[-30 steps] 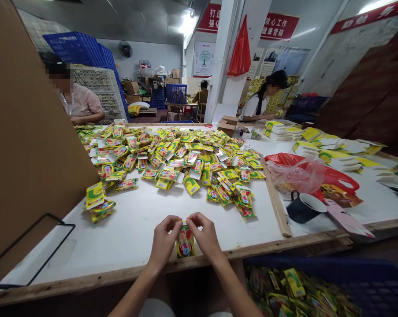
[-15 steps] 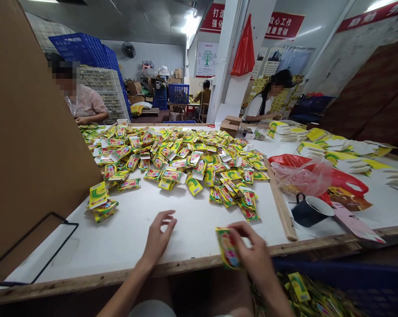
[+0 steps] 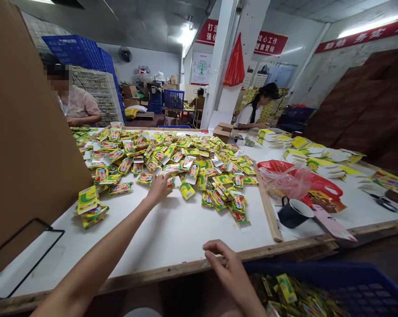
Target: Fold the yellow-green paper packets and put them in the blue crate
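My left hand (image 3: 160, 188) reaches to the front edge of a heap of small yellow and green boxes (image 3: 185, 152). Its thumb and forefinger are apart around the near side of one small box (image 3: 171, 183), whose white end flap sticks out to the right. Whether the fingertips press on that box is hard to see. Over the table's near edge, my right hand (image 3: 223, 259) is empty, thumb and fingers apart and curved. Below it to the right, a blue basket (image 3: 357, 281) holds many packed boxes (image 3: 286, 288).
A wooden strip (image 3: 268, 202) borders the heap on the right, beside a dark mug (image 3: 294, 213) and a red plastic bag (image 3: 324, 185). Scissors (image 3: 384, 202) lie farther right. A large cardboard sheet (image 3: 30, 132) stands at left. Two co-workers sit across the table.
My left hand has moved forward to the heap. The box that was in my right hand is gone from it, and its fingers have opened. The view has shifted slightly right.
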{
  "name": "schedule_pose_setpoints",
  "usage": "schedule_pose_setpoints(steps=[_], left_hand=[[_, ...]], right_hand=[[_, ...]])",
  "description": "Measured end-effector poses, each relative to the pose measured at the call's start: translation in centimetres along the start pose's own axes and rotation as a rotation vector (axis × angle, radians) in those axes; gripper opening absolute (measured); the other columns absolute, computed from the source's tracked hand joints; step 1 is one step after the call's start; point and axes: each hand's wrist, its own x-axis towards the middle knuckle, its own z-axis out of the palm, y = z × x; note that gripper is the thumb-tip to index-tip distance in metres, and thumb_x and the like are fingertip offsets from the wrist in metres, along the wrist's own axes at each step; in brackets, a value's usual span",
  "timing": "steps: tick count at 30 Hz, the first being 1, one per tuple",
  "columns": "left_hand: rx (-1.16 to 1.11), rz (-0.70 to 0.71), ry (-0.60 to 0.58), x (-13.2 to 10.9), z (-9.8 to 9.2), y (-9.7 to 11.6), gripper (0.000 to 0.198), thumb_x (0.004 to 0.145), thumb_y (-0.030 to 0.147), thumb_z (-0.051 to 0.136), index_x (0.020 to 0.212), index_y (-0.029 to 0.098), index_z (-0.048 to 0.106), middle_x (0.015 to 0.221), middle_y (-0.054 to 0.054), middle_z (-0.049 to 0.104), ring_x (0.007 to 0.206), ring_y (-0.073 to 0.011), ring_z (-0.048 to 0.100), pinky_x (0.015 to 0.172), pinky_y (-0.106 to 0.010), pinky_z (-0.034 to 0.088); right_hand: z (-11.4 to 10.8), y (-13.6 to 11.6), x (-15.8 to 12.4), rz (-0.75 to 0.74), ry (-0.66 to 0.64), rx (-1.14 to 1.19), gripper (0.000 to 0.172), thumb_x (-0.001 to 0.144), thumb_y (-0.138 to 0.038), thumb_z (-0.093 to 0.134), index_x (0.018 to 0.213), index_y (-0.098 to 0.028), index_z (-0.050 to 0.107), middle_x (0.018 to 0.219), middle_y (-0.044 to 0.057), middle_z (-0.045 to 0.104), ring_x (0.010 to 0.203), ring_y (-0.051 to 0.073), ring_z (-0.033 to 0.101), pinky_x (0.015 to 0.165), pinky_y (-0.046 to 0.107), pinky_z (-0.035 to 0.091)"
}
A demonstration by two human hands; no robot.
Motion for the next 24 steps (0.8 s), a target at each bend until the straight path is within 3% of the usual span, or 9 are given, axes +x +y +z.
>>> schedule_pose_setpoints(steps=[3, 6, 9, 13, 16, 19, 24], left_hand=[[-0.107, -0.038, -0.013, -5.8, 0.5, 4.0, 0.065, 0.069, 0.030, 0.066, 0.125, 0.018, 0.035, 0.116, -0.010, 0.049, 0.097, -0.0195, 0.054, 0.084, -0.032, 0.045], [-0.494, -0.164, -0.053, -11.8, 1.7, 7.7, 0.067, 0.066, 0.031, 0.070, 0.119, 0.020, 0.030, 0.100, -0.005, 0.049, 0.084, -0.0159, 0.055, 0.075, -0.028, 0.047], [-0.735, -0.271, -0.027, -15.4, 2.7, 9.1, 0.052, 0.073, 0.027, 0.064, 0.111, 0.021, 0.029, 0.103, -0.004, 0.045, 0.087, -0.0144, 0.056, 0.075, -0.028, 0.048], [-0.892, -0.270, -0.080, -16.6, 2.5, 8.1, 0.040, 0.083, 0.026, 0.053, 0.115, 0.023, 0.029, 0.107, -0.004, 0.046, 0.082, -0.0118, 0.058, 0.071, -0.027, 0.050], [-0.891, -0.222, -0.159, -16.5, 1.8, 7.1, 0.041, 0.085, 0.026, 0.052, 0.121, 0.023, 0.032, 0.102, -0.004, 0.050, 0.081, -0.0123, 0.058, 0.073, -0.028, 0.050], [-0.843, -0.199, -0.219, -16.3, 1.3, 6.6, 0.035, 0.083, 0.026, 0.054, 0.115, 0.019, 0.043, 0.093, -0.003, 0.055, 0.078, -0.0135, 0.057, 0.072, -0.027, 0.048], [-0.762, -0.136, -0.122, -15.6, 1.0, 6.3, 0.015, 0.086, 0.026, 0.050, 0.092, 0.015, 0.057, 0.100, -0.008, 0.058, 0.099, -0.0181, 0.054, 0.087, -0.030, 0.044]], right_hand=[[1.7, 0.6, 1.0, 0.002, 0.125, 0.112, 0.030, 0.087, -0.043, 0.048, 0.101, -0.016, 0.054, 0.104, 0.009, 0.058, 0.098, 0.019, 0.055, 0.089, 0.030, 0.041], [3.8, 1.1, 2.6, -0.037, 0.167, 0.279, 0.031, 0.086, -0.039, 0.052, 0.106, -0.017, 0.045, 0.110, 0.010, 0.056, 0.100, 0.019, 0.056, 0.086, 0.030, 0.044], [5.4, 1.5, 3.9, -0.077, 0.185, 0.354, 0.026, 0.086, -0.033, 0.053, 0.101, -0.017, 0.041, 0.099, 0.008, 0.058, 0.091, 0.017, 0.059, 0.080, 0.029, 0.047], [5.7, 2.2, 4.5, -0.103, 0.135, 0.367, 0.023, 0.088, -0.030, 0.050, 0.105, -0.018, 0.040, 0.095, 0.006, 0.059, 0.086, 0.015, 0.059, 0.079, 0.028, 0.047], [5.1, 2.7, 4.4, -0.143, 0.031, 0.356, 0.026, 0.089, -0.027, 0.047, 0.113, -0.019, 0.041, 0.100, 0.005, 0.060, 0.089, 0.015, 0.059, 0.082, 0.028, 0.046], [4.7, 2.6, 4.8, -0.181, -0.021, 0.300, 0.020, 0.089, -0.024, 0.047, 0.108, -0.018, 0.049, 0.099, 0.005, 0.061, 0.091, 0.015, 0.058, 0.082, 0.028, 0.045], [5.2, 2.0, 6.5, -0.211, 0.042, 0.211, 0.011, 0.086, -0.023, 0.051, 0.088, -0.015, 0.059, 0.089, 0.004, 0.061, 0.086, 0.015, 0.058, 0.078, 0.026, 0.045]])
